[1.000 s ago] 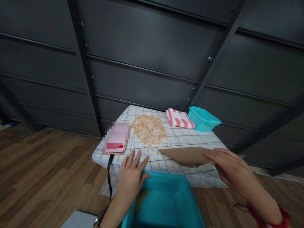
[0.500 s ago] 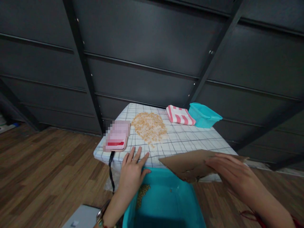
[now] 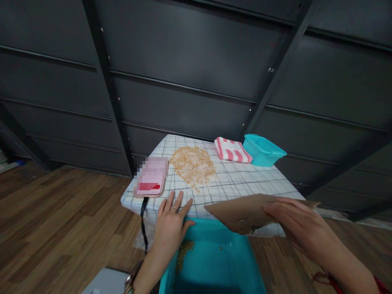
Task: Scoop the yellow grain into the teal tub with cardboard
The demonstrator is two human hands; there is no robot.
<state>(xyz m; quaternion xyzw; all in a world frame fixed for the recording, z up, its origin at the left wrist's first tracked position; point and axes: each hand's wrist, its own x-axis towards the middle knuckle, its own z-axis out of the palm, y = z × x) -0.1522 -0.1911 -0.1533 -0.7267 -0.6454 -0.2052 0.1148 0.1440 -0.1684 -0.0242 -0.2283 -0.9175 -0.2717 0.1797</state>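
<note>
Partly hidden cardboard pinched in right grip, left hand splayed loose, basin cut off below

The cloth is white with dark gridlines, the beans yellow. At three o'clock, the towel is striped pink and white, the box turquoise; the cardboard is brown; at six, the tub teal.

Inscriptions: none legible. Pink-cased phone, screen side up: display pixelated, with a red band across its lower part; any lettering or numerals there cannot be made out. Brand: unreadable.
</note>
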